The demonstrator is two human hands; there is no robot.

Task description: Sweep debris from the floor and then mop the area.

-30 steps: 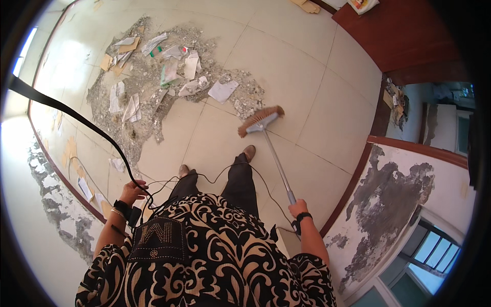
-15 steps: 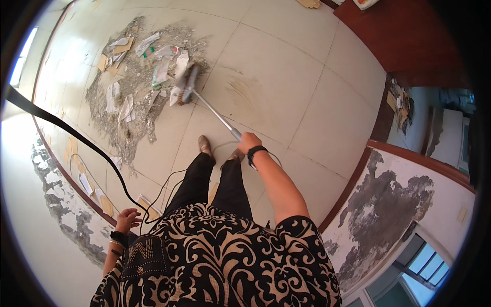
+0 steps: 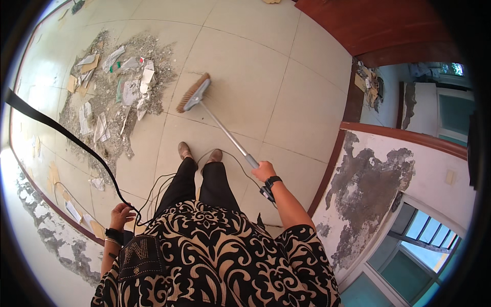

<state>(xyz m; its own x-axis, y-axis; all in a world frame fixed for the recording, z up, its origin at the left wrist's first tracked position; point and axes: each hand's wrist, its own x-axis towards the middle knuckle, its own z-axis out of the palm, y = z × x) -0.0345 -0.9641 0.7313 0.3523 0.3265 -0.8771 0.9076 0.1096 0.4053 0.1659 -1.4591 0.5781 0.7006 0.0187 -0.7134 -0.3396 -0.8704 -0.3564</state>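
My right hand is closed round the grey grip of a broom with a silver pole. Its grey head with brown bristles rests tilted on the tiles, to the right of a heap of grey rubble. Torn paper, cardboard bits and green scraps lie on the rubble. At my left side, the curled fingers of my left hand meet a black cable, which runs up to the left. A thin cord passes near my feet and right wrist.
Peeling walls stand on the left and right. A reddish-brown panel fills the upper right, near an opening with more debris. Cardboard and paper lie along the left wall. A window is at lower right.
The broom head has swung away from the rubble, to the right in relation to it. My right hand has shifted right and down. The left fingers, spread before, now curl at the cable.
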